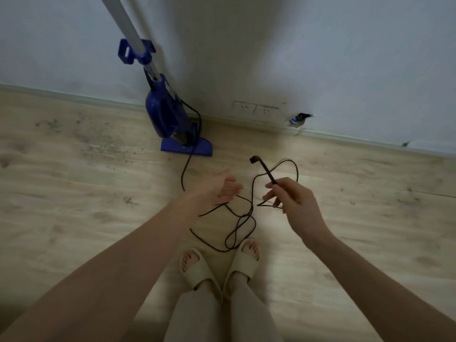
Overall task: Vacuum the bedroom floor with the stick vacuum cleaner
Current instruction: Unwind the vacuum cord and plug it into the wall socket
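Both hands (291, 201) before vacuum (164, 114)

Stick vacuum (164, 112) stands upright against the wall (296, 45), head on the floor (74, 183), left of two wall sockets (255, 110) set low just above the skirting. Its cord (243, 222) runs from the body down to the floor & loops btwn vacuum and the person's feet (219, 262), w/ the plug (254, 159) end raised in the right hand (294, 198), right of the left hand (222, 191). Both hands sit in front of the vacuum, above the cord loops; feet are nearest the camera, side by side.
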{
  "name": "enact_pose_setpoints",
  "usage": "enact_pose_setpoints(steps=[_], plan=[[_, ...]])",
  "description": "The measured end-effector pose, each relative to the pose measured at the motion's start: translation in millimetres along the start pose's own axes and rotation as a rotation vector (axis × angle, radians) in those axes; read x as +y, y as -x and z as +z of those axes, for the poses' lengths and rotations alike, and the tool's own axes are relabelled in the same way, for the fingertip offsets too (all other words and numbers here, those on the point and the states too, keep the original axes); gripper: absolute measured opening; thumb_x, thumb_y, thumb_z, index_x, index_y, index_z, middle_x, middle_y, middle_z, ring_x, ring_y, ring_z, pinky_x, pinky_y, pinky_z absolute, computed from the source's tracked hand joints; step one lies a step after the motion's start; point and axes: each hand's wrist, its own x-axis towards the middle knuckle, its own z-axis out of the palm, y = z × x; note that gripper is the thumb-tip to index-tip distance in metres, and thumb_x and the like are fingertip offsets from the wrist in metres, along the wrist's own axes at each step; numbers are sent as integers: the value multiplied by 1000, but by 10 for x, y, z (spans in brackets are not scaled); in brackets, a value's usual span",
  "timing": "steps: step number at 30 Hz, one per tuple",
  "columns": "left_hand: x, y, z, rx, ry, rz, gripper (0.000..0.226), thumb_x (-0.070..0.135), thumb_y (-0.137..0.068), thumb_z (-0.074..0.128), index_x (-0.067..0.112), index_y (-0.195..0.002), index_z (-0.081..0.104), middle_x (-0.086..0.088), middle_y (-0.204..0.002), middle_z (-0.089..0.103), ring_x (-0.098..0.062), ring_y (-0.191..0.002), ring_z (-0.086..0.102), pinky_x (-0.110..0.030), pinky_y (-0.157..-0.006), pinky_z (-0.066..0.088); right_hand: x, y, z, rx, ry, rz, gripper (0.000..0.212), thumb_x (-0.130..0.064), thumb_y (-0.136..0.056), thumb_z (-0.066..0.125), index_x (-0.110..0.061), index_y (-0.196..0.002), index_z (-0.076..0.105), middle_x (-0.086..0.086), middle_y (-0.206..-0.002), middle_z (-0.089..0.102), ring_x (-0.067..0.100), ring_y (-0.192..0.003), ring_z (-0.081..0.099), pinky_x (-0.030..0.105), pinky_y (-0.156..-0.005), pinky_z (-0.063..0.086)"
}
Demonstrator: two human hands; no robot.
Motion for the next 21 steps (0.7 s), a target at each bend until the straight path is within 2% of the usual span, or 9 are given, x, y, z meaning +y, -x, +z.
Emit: enact_pose_setpoints(steps=[3, 5, 7, 9, 11, 13, 17, 19, 21], plan=[[168, -74, 251, -103, 201, 16, 34, 28, -104, 36, 2, -116, 55, -11, -105, 66, -20, -94, 64, -30, -85, 52, 7, 46, 35, -33, 39, -25, 18, -7, -97, 53, -10, -95, 71, 3, -77, 71, 1, -65, 59, 13, -62, 45], [269, -116, 336, -153, 290, 40, 31, 23, -104, 36, 3, -101, 60, -8, -97, 67, -16, -87, 64, -27, -79, 53, 65, 54, 29, -42, 79, -6, 19, -8, -97, 54, -13, -93, 72, 0, -75, 72, 3, -68, 62, 16, -68, 49], [321, -125, 360, -161, 331, 78, 25, 17, -103, 40, 5, -93, 60, -6, -86, 65, -14, -78, 64, -26, -73, 55, 104, 57, 0, -65, 93, 47, 19, -8, -96, 54, -14, -92, 72, 0, -77, 73, 1, -70, 64, 13, -69, 48], [316, -99, 326, -177, 327, 110, 18, 12, -101, 45, 4, -95, 60, -6, -80, 62, -16, -72, 63, -28, -68, 57, 95, 29, -48, -80, 66, 124, 19, -9, -97, 53, -12, -94, 72, 1, -83, 74, -2, -74, 65, 9, -70, 46], [279, -28, 261, -202, 187, 124, 17, 10, -100, 46, 5, -100, 63, -6, -80, 61, -17, -72, 62, -28, -66, 56, 83, -73, -99, -26, -73, 233, 20, -14, -97, 52, -8, -99, 71, 5, -88, 74, 7, -82, 68, 13, -75, 48], [224, 62, 181, -246, -35, 139, 19, 10, -100, 46, 8, -102, 64, -4, -77, 60, -15, -70, 62, -24, -63, 55, 80, -282, -91, 32, -252, 340, 26, -22, -100, 48, -5, -105, 67, 12, -96, 73, 21, -92, 68, 26, -82, 52], [197, 93, 2, -355, -381, 109, 22, 11, -100, 47, 10, -109, 66, 0, -75, 61, -11, -70, 60, -20, -67, 56, 56, -940, 66, 59, -732, 509, 42, -36, -102, 45, 0, -123, 47, 22, -117, 62, 35, -106, 64, 43, -93, 52], [203, -3, -44, -318, -516, 75, 23, 14, -100, 47, 10, -111, 66, 2, -75, 60, -8, -66, 58, -17, -62, 53, 5, -1202, 156, 87, -1002, 540, 36, -32, -103, 44, -1, -121, 41, 26, -115, 58, 37, -99, 64, 47, -91, 52], [209, -166, -72, -203, -559, 56, 23, 16, -100, 46, 10, -111, 66, 1, -74, 57, -7, -61, 54, -17, -58, 49, 23, -1417, 207, 162, -1049, 528, 21, -24, -105, 39, -3, -101, 44, 26, -102, 61, 28, -74, 64, 39, -71, 55]])
